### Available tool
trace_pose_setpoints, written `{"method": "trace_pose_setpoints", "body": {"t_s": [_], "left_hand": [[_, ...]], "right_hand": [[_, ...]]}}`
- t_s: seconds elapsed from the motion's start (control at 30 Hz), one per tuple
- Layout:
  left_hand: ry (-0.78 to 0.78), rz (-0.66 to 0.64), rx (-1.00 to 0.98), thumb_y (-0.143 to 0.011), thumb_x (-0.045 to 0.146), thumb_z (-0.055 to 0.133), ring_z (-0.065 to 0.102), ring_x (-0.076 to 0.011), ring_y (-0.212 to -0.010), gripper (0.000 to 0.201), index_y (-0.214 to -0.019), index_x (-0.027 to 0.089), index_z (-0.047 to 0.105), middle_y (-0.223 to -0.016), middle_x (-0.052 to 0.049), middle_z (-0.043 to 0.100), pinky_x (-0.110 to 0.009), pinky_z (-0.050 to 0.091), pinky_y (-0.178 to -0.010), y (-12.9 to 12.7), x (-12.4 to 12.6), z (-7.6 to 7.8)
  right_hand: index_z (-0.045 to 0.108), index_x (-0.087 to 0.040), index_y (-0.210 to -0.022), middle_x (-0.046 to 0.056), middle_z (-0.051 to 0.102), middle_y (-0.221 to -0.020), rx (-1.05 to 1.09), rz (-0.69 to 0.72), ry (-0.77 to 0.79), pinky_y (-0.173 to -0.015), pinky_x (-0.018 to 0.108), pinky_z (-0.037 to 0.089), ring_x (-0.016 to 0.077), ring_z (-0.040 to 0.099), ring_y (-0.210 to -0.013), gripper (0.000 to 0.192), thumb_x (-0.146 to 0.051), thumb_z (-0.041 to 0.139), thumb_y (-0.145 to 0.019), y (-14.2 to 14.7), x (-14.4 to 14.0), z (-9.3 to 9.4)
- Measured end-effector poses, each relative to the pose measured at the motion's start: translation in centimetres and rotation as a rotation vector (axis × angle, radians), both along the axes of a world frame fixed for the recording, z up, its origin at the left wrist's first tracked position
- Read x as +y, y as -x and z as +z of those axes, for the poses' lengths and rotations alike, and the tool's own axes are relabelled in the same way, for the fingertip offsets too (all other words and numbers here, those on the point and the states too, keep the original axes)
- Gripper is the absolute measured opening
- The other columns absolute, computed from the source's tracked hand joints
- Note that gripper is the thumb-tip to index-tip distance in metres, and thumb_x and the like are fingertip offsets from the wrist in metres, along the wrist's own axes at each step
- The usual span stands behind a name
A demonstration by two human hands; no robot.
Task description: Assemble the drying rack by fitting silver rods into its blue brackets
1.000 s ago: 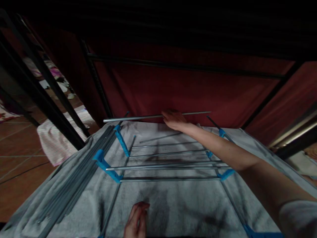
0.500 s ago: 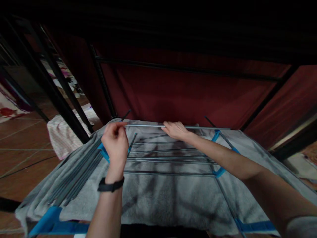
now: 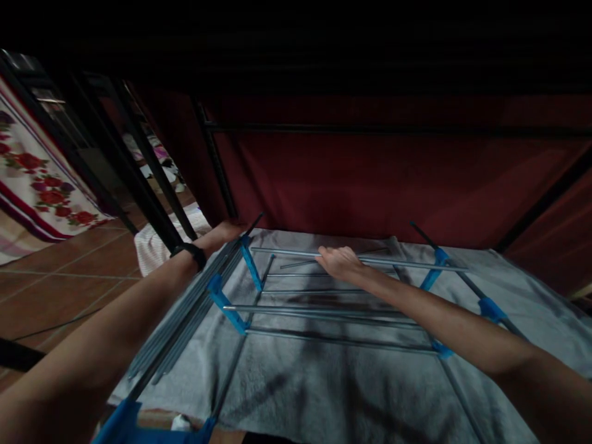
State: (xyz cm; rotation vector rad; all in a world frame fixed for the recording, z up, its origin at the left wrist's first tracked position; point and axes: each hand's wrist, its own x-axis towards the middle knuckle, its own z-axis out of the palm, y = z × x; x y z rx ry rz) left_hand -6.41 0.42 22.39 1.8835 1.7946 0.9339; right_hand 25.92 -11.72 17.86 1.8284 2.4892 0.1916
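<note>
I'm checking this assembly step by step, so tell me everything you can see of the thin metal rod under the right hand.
The thin grey metal rod is long, straight and dully shiny. It lies nearly level across the far end of the rack of metal bars with blue plastic connectors, above the grey towel. The right hand rests on it left of its middle, fingers curled over it. Its left end reaches toward a blue connector near the left hand; whether they touch is unclear. Its right end passes the blue connector on the right rail.
</note>
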Motion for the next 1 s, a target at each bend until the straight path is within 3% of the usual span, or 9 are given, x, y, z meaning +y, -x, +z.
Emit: {"method": "trace_pose_setpoints", "body": {"t_s": [0.13, 0.23, 0.67, 1.0], "left_hand": [[0.230, -0.087, -0.255, -0.082, 0.040, 0.077, 0.061, -0.0177, -0.064, 0.025, -0.079, 0.015, 0.073, -0.077, -0.008, 0.074, -0.026, 0.048, -0.057, 0.8, 0.0, -3.0], [0.357, -0.097, -0.491, -0.075, 0.037, 0.085, 0.057, -0.0144, -0.057, 0.027, -0.076, 0.014, 0.071, -0.070, -0.005, 0.071, -0.023, 0.043, -0.049, 1.0, 0.2, -4.2], [0.457, -0.007, -0.858, -0.090, 0.037, 0.074, 0.058, -0.0133, -0.047, 0.023, -0.085, 0.017, 0.065, -0.064, -0.001, 0.066, -0.024, 0.049, -0.046, 0.2, -0.2, -6.3], [0.456, -0.007, -0.848, -0.095, 0.038, 0.069, 0.064, -0.0150, -0.051, 0.023, -0.094, 0.016, 0.065, -0.069, -0.002, 0.068, -0.026, 0.055, -0.050, 0.4, 0.8, -6.8]], "right_hand": [[0.060, -0.020, -0.127, 0.014, 0.076, -0.121, 0.007, 0.031, 0.002, -0.086, 0.036, 0.053, 0.0269, 0.074, -0.110, 0.043, -0.042, 0.026, -0.113, 0.4, 0.7, 0.0], [0.059, -0.021, -0.128, 0.013, 0.076, -0.121, 0.001, 0.031, 0.019, -0.087, 0.036, 0.053, 0.0264, 0.074, -0.110, 0.043, -0.042, 0.024, -0.114, 0.8, 1.3, 0.1], [0.059, -0.022, -0.129, 0.012, 0.076, -0.124, 0.016, 0.035, 0.026, -0.088, 0.036, 0.050, 0.0260, 0.074, -0.112, 0.042, -0.041, 0.024, -0.114, 0.7, 1.1, 0.2], [0.059, -0.023, -0.128, 0.012, 0.075, -0.126, 0.005, 0.057, -0.002, -0.084, 0.035, 0.051, 0.0259, 0.074, -0.110, 0.042, -0.040, 0.023, -0.114, 0.6, 1.3, 0.2]]}}
